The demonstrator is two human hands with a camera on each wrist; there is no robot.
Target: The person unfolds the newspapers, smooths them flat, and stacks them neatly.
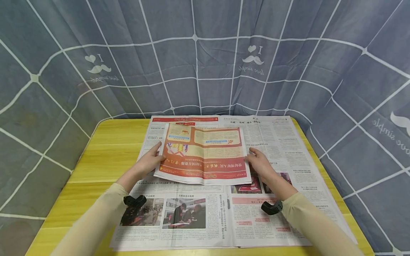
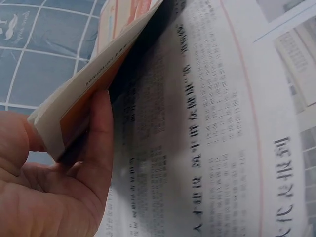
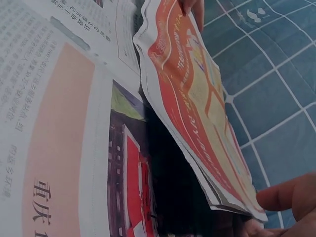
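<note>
A folded newspaper with a red and cream printed page is held raised above a larger spread newspaper. My left hand pinches its left edge; in the left wrist view the thumb and fingers lie on opposite sides of the folded layers. At the right edge, my right hand pinches the corner region, with the thumb on the printed face and the other fingers mostly hidden below. Several loose layers show along the folded newspaper's near edge in the right wrist view. A crease runs down its middle.
The spread newspaper lies flat on a yellow wood-grain table, covering much of it. A grey-blue curtain with white grid lines surrounds the back and sides. Dark bands sit on both wrists.
</note>
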